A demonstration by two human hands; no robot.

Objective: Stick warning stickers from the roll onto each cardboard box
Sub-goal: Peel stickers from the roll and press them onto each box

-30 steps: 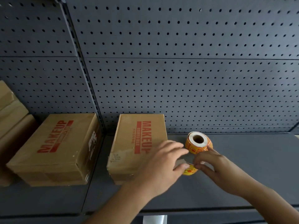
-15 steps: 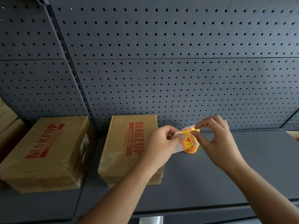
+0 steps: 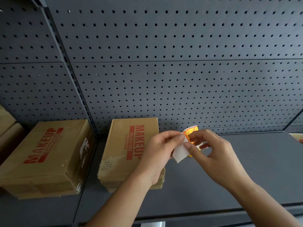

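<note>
Sticker strip (image 3: 191, 131) is held between our hands above the shelf (image 3: 246, 161), just right of the nearest cardboard box (image 3: 124, 145). Our left hand (image 3: 157, 149) pinches its white backing (image 3: 180, 153); our right hand (image 3: 213, 156), fingers curled, pinches the orange end.

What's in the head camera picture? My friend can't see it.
The left hand and right hand pinch a strip of orange warning stickers on white backing above a dark shelf. The near box, marked MAKEUP, lies left of them, the far box further left.
</note>
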